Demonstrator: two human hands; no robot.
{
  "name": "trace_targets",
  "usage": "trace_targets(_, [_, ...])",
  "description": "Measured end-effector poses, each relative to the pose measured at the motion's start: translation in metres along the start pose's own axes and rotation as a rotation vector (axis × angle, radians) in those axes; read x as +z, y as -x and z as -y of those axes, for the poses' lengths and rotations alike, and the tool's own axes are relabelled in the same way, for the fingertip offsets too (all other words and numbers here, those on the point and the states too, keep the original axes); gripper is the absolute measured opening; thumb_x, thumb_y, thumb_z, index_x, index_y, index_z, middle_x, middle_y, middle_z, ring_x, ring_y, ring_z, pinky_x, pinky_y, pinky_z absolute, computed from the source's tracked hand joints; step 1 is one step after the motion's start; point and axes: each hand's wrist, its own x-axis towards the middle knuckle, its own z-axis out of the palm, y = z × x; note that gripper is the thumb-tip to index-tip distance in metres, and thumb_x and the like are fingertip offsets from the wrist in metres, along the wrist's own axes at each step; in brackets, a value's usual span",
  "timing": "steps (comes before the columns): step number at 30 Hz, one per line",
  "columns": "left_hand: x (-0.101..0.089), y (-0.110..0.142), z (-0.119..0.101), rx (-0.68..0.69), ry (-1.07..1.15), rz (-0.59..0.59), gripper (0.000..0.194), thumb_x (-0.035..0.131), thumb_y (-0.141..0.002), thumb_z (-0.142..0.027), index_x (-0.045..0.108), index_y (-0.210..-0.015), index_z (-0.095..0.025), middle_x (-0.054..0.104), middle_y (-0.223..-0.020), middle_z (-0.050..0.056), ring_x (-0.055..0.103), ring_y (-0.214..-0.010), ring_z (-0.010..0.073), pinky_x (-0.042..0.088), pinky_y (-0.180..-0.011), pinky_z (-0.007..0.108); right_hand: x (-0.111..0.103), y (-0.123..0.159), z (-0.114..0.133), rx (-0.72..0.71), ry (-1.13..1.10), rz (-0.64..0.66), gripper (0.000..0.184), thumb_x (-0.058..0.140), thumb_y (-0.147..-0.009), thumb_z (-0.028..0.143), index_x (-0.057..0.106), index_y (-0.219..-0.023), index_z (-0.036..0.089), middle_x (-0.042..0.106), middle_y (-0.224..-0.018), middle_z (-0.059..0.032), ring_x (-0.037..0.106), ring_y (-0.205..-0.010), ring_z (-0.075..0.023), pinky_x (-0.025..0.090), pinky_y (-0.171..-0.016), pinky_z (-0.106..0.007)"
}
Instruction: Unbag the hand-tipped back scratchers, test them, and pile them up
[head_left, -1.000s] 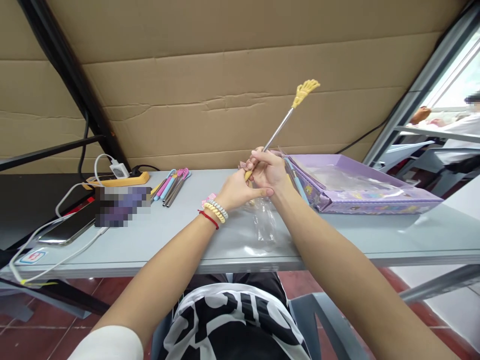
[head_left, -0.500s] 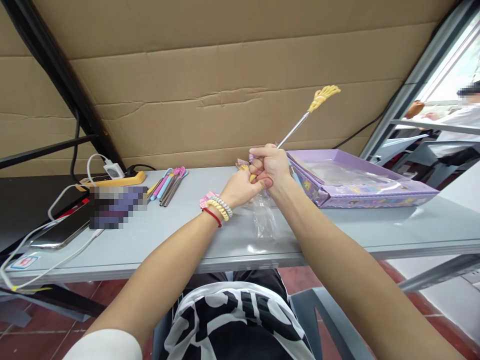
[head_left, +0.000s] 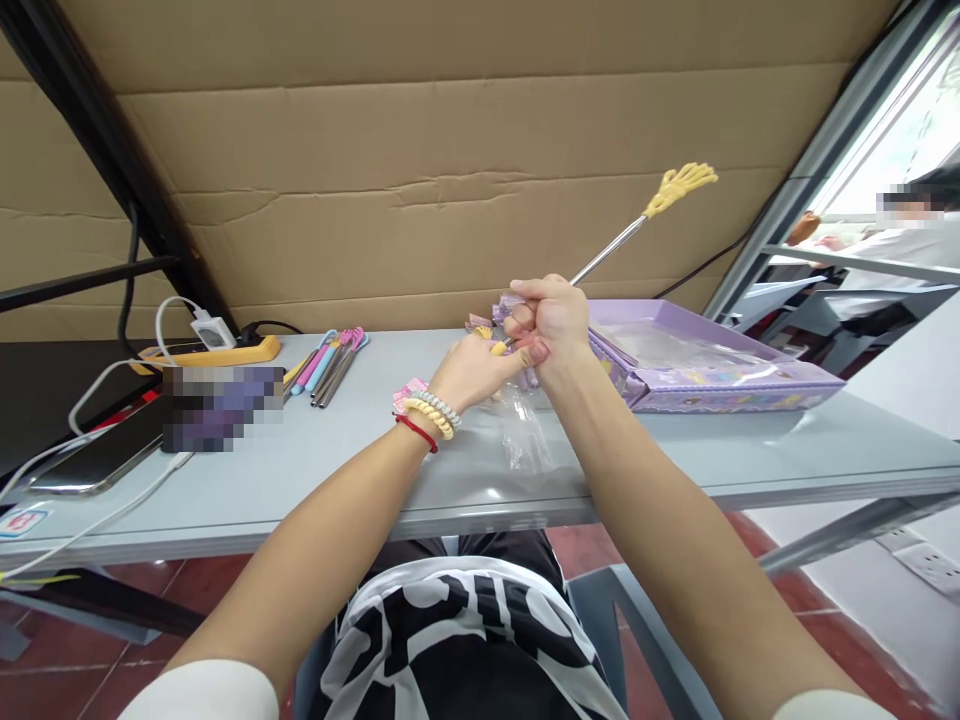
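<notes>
A telescopic back scratcher (head_left: 611, 248) with a yellow hand-shaped head and a silver rod slants up to the right above the desk. My right hand (head_left: 553, 318) is closed in a fist around its rod. Lower down, my left hand (head_left: 474, 378) is closed at the yellow handle end, its thumb reaching against my right hand. My fingers hide most of the handle. Under my hands lies a crumpled clear plastic wrapper (head_left: 527, 435). Small pink and purple packaged things (head_left: 511, 302) show partly behind my hands.
An open purple box (head_left: 742, 400) stands on the grey desk (head_left: 337, 480) at right. Several back scratchers (head_left: 330, 368) lie at left, near a phone (head_left: 97, 455), a yellow power strip (head_left: 255, 350) and white cables. Cardboard (head_left: 420, 130) stands behind. A person (head_left: 907, 240) sits beyond the frame.
The back scratcher has tilted further right, its yellow head moving right and farther from my hands. My right fingers have curled tighter around the rod. The view has shifted slightly right.
</notes>
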Motion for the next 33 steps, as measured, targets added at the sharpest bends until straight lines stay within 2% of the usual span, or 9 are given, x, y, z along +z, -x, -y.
trace_targets(5, [-0.001,0.0,-0.001,0.058,-0.01,0.025,0.064,0.052,-0.069,-0.075,0.024,-0.049,-0.021,0.038,-0.043,-0.002,0.042,-0.045,0.0113,0.029,-0.047,0.027,-0.006,-0.006,0.0,-0.034,-0.036,0.006,0.052,0.062,-0.054,0.009,0.012,-0.061,0.02,0.014,-0.04,0.0121,0.012,-0.033,-0.002,0.019,-0.031,-0.019])
trace_targets(7, [-0.003,0.0,0.0,0.102,0.003,0.043,0.06,0.054,-0.07,-0.072,0.028,-0.053,-0.021,0.042,-0.047,-0.003,0.043,-0.048,0.0113,0.03,-0.049,0.027,-0.007,-0.007,-0.002,-0.037,-0.047,0.061,0.051,0.063,-0.056,0.013,0.012,-0.061,0.02,0.019,-0.041,0.0112,0.018,-0.034,-0.0025,0.022,-0.032,-0.019])
trace_targets(11, [-0.001,-0.003,0.008,0.194,0.081,0.038,0.043,0.065,-0.069,-0.057,0.043,-0.066,-0.02,0.053,-0.063,-0.003,0.048,-0.057,0.0112,0.034,-0.053,0.025,-0.01,-0.006,-0.013,0.052,0.026,0.245,0.052,0.067,-0.057,0.017,0.015,-0.059,0.021,0.028,-0.043,0.0092,0.032,-0.037,-0.0046,0.032,-0.036,-0.02])
trace_targets(14, [0.003,-0.004,0.013,0.193,0.034,0.0,0.042,0.064,-0.07,-0.056,0.043,-0.064,-0.02,0.052,-0.061,-0.002,0.049,-0.059,0.0125,0.034,-0.054,0.025,-0.013,-0.006,-0.019,0.059,0.018,0.309,0.058,0.068,-0.056,0.012,0.011,-0.059,0.02,0.019,-0.041,0.0111,0.022,-0.033,-0.003,0.025,-0.033,-0.02])
trace_targets(16, [0.005,-0.003,0.012,0.188,-0.037,-0.038,0.047,0.059,-0.072,-0.06,0.04,-0.057,-0.02,0.049,-0.055,-0.001,0.048,-0.058,0.0136,0.032,-0.053,0.027,-0.013,-0.005,-0.021,0.034,0.003,0.292,0.059,0.066,-0.057,0.009,0.008,-0.06,0.021,0.015,-0.041,0.0116,0.017,-0.031,-0.0024,0.021,-0.032,-0.02])
trace_targets(19, [0.003,0.0,0.007,0.178,-0.061,-0.055,0.047,0.057,-0.075,-0.058,0.041,-0.053,-0.019,0.048,-0.052,-0.001,0.05,-0.059,0.0144,0.032,-0.054,0.027,-0.01,0.0,-0.018,0.007,0.007,0.234,0.057,0.062,-0.058,0.006,0.008,-0.06,0.021,0.014,-0.039,0.0116,0.017,-0.03,-0.0024,0.019,-0.032,-0.02])
trace_targets(26, [0.002,-0.003,0.007,0.014,-0.099,-0.053,0.057,0.061,-0.069,-0.066,0.033,-0.049,-0.02,0.04,-0.047,0.0,0.049,-0.057,0.0156,0.029,-0.051,0.027,-0.007,-0.002,-0.008,-0.015,0.004,0.034,0.047,0.058,-0.063,0.007,0.012,-0.06,0.021,0.013,-0.038,0.0114,0.011,-0.032,-0.0029,0.018,-0.032,-0.021])
trace_targets(29, [0.003,-0.007,0.008,0.03,-0.094,-0.034,0.06,0.061,-0.068,-0.066,0.03,-0.048,-0.02,0.039,-0.047,0.0,0.047,-0.055,0.0149,0.028,-0.05,0.027,-0.009,-0.005,-0.002,0.009,-0.003,-0.005,0.045,0.059,-0.065,0.014,0.015,-0.058,0.021,0.013,-0.036,0.0101,0.01,-0.034,-0.0046,0.017,-0.032,-0.024])
trace_targets(33, [-0.008,-0.006,0.004,0.134,-0.017,0.061,0.06,0.062,-0.068,-0.065,0.03,-0.048,-0.019,0.033,-0.049,-0.001,0.039,-0.049,0.01,0.026,-0.047,0.026,-0.01,-0.003,0.009,0.017,-0.04,0.05,0.044,0.052,-0.074,0.02,0.011,-0.057,0.021,0.011,-0.036,0.0077,0.01,-0.034,-0.0064,0.017,-0.034,-0.025])
